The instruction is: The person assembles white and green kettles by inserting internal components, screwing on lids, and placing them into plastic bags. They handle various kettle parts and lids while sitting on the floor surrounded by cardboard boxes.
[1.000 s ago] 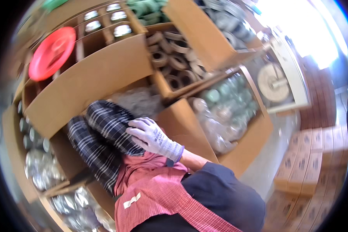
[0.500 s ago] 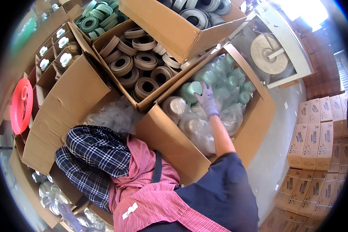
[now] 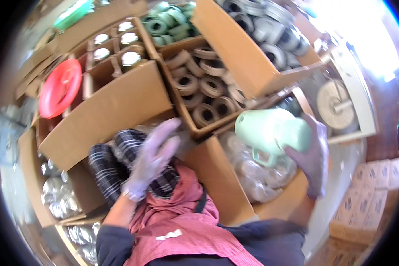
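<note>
The right hand [image 3: 312, 162] has a pale green mug [image 3: 272, 131] lifted over the box [image 3: 217, 177] of wrapped ones, fingers curled round its base (handle hanging down). The left hand [image 3: 153, 159] is open and empty, fingers loosely spread, nearing the mug. Best to bring that palm under it before turning it.

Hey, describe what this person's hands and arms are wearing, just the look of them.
Both hands wear thin, pale lavender-grey knit gloves: the left hand and the right hand. Each glove ends at the wrist, and the forearms below appear sleeveless. No markings are discernible through the blur.
</note>
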A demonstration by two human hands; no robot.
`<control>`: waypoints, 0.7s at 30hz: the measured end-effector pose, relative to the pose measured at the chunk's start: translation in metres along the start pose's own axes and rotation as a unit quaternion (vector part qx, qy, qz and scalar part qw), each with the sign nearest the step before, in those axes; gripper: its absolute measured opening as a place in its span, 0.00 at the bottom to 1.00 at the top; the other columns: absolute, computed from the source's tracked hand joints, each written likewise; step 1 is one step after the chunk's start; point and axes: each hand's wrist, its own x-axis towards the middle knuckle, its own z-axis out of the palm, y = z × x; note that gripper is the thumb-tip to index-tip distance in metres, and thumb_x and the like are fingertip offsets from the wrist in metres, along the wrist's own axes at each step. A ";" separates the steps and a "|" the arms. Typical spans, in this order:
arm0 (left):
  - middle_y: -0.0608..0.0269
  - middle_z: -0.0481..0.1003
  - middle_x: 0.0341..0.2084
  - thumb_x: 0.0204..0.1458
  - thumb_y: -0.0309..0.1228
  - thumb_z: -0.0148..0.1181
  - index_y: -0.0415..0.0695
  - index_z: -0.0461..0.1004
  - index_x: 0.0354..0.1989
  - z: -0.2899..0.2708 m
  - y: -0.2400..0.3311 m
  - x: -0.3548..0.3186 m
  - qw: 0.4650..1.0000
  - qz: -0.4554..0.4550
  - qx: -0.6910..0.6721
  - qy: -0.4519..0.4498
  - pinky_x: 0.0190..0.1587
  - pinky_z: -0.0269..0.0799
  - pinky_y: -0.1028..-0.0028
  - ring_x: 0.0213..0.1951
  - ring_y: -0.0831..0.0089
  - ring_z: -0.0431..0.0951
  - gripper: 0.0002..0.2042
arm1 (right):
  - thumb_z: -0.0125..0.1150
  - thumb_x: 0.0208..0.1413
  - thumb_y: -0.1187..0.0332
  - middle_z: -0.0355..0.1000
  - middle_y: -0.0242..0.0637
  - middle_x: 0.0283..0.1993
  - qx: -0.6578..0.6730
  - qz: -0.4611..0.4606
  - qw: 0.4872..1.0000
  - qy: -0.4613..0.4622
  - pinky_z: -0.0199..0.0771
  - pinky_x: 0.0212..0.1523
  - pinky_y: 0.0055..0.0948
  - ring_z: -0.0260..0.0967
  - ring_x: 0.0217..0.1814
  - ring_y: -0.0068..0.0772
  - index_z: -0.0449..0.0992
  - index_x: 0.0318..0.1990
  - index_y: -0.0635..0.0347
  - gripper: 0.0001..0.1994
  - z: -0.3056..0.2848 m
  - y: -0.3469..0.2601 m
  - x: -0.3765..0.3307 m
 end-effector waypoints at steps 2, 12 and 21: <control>0.51 0.64 0.64 0.66 0.43 0.49 0.32 0.57 0.67 0.015 0.018 0.038 0.995 -0.052 -0.076 -0.030 0.68 0.54 0.71 0.65 0.66 0.62 0.30 | 0.77 0.27 0.69 0.63 0.49 0.56 0.118 -0.010 0.993 0.013 0.70 0.56 0.42 0.66 0.56 0.50 0.65 0.60 0.58 0.44 -0.025 -0.032 -0.020; 0.58 0.76 0.33 0.60 0.29 0.43 0.33 0.73 0.34 -0.177 -0.030 0.040 0.978 0.129 0.081 0.143 0.42 0.71 0.74 0.35 0.73 0.74 0.13 | 0.69 0.46 0.57 0.65 0.43 0.54 0.028 -0.650 0.758 -0.050 0.82 0.48 0.36 0.67 0.58 0.47 0.71 0.52 0.39 0.24 0.049 -0.192 0.028; 0.67 0.77 0.26 0.58 0.32 0.58 0.39 0.77 0.32 -0.281 -0.034 -0.010 0.951 0.025 0.006 0.309 0.31 0.72 0.76 0.26 0.80 0.75 0.08 | 0.72 0.38 0.62 0.62 0.40 0.56 0.075 -0.865 0.492 0.057 0.73 0.56 0.45 0.66 0.57 0.48 0.68 0.58 0.50 0.34 0.054 -0.332 0.110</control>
